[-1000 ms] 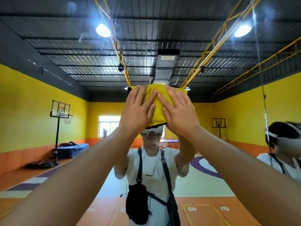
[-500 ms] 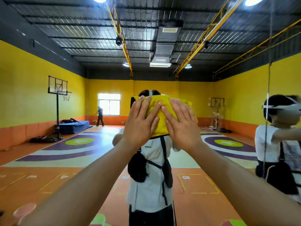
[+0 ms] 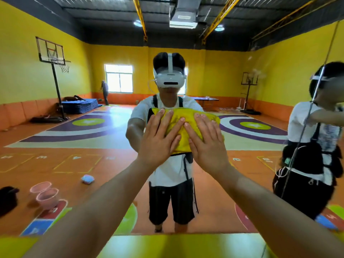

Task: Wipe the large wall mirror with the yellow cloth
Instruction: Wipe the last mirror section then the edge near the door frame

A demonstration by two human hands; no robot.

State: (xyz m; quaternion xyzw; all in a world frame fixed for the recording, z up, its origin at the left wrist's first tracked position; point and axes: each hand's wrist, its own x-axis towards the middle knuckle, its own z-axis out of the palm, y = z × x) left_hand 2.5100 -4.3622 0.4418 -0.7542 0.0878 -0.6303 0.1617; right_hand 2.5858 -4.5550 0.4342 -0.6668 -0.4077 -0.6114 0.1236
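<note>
yellow cloth (image 3: 187,113) has slid down the mirror (image 3: 74,131) to the middle. left hand (image 3: 158,140) and right hand (image 3: 206,144) lie flat, fingers spread, pressing it there. that strip looks wiped; lower down is left.

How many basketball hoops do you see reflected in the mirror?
2: the left hoop stands beside the blue mats; the right hoop stands at far right, smaller in view. Others may be hidden.

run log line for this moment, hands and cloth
step: wipe | left hand: flat on yellow cloth | right hand: flat on yellow cloth | yellow cloth: pressed to wall mirror
</note>
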